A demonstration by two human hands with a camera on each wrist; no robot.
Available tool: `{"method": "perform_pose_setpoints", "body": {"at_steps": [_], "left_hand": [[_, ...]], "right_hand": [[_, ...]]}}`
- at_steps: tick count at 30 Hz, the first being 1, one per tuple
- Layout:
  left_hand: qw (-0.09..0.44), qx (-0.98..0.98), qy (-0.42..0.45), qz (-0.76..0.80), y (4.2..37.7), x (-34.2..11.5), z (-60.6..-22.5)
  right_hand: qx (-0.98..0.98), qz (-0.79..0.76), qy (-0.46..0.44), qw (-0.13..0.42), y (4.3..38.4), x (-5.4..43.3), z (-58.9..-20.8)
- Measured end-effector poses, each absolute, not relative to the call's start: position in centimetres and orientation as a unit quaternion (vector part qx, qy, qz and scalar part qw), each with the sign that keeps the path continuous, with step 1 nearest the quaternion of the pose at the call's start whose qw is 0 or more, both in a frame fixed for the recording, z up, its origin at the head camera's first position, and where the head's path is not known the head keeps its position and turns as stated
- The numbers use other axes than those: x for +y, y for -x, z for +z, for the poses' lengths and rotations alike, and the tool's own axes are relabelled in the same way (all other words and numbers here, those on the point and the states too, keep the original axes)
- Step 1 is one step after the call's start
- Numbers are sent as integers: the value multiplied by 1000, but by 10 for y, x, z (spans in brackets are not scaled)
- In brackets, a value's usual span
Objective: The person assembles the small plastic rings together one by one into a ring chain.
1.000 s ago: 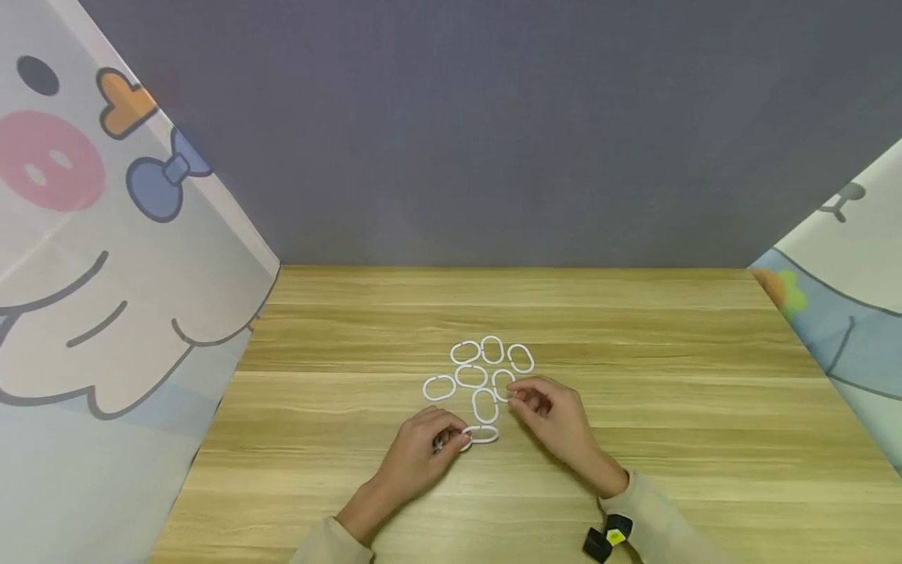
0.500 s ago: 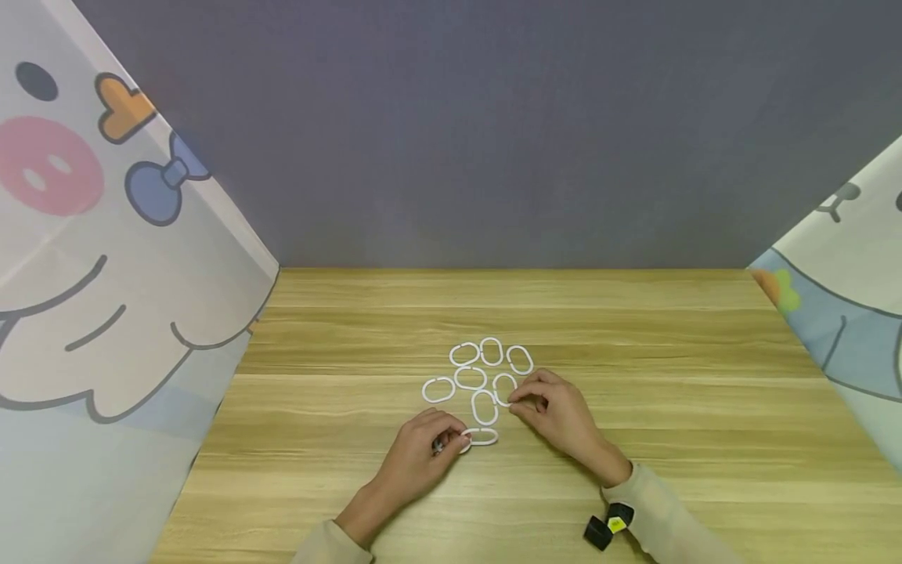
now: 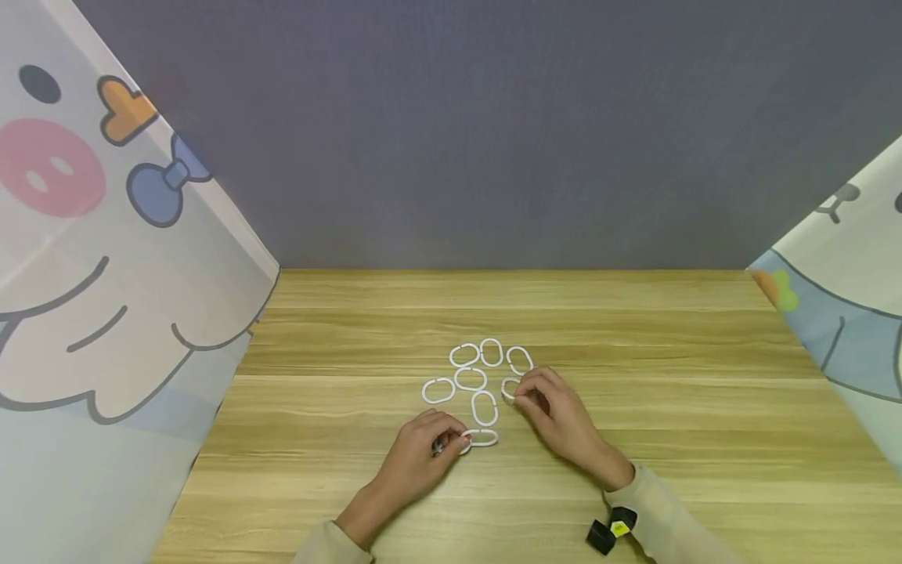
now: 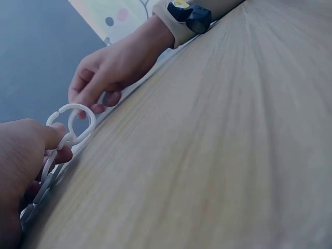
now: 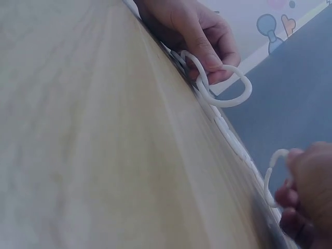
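Note:
My left hand pinches a white plastic chain link between thumb and fingertips. Hooked through it is another oval link, which sticks out to the right. More linked pieces trail below that hand in the left wrist view, partly hidden by the fingers. My right hand pinches a single white C-shaped link by its right end, tilted up from the table; the right wrist view shows a gap in this link. The two hands are apart, the left one nearer the front.
Several loose white links lie flat on the wooden table, among them a link at the left, one between the hands and one at the back right. A grey panel stands behind the table, with printed cartoon panels at both sides.
My right hand has taken hold of the link that lay flat beside it and tilted it up, slightly to the right. The left hand and its linked pieces have stayed in place.

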State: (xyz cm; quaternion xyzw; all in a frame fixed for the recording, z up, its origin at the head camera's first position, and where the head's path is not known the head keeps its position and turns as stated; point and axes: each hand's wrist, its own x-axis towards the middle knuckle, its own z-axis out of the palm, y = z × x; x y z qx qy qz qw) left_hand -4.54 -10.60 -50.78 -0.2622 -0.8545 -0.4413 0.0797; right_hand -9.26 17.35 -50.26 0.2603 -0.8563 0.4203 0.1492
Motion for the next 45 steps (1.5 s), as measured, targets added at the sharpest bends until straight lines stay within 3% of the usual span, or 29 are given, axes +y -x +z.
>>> {"method": "perform_pose_setpoints", "body": {"at_steps": [7,20,45], "left_hand": [[89,-851,269,-443,46,-106,-510],[94,-851,270,-441,46,-106,-510],[94,-850,282,-435,46,-106,-509]], "right_hand": [[-791,532,-244,177,90,171,-501],[-731,630,-208,159,80,163,-496],[-720,666,-193,9,60,142,-493]]}}
